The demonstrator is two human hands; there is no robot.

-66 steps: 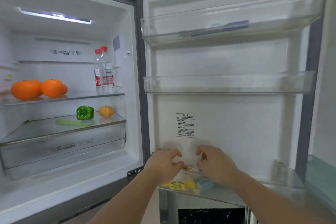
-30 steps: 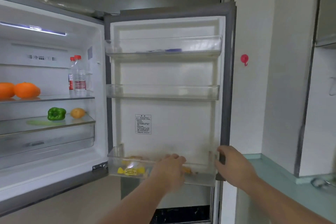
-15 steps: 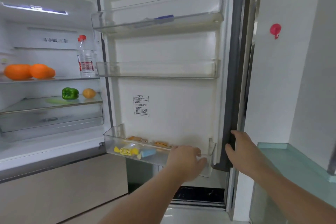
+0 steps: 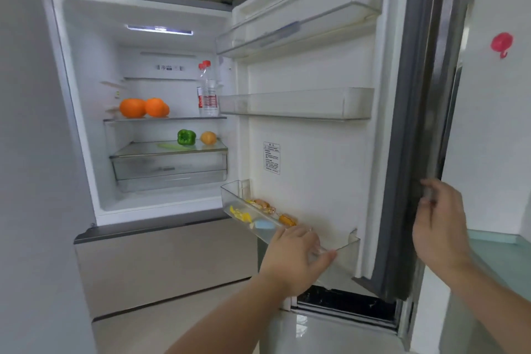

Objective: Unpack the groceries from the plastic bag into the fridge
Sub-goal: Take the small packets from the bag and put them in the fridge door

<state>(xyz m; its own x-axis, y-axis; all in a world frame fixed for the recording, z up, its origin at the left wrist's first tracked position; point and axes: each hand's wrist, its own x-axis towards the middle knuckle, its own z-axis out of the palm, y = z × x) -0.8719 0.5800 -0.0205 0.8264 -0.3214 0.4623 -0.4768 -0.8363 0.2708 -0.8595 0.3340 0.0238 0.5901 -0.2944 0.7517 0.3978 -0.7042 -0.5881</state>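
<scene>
The fridge door stands partly swung in. My right hand holds its grey outer edge, fingers curled round it. My left hand lies with straight fingers against the front wall of the lowest door bin. Small wrapped snacks lie in that bin. Inside the fridge, oranges and water bottles stand on the upper shelf. A green pepper and a small orange fruit sit on the glass shelf below. No plastic bag is in view.
Two empty clear door bins hang above the lowest one. A crisper drawer sits under the glass shelf. A pale green counter is at the right, and a red hook sticks to the white wall.
Both hands left the snacks in the lowest bin. My right hand moved to the door's outer edge and my left to the bin front. The door has swung inward.
</scene>
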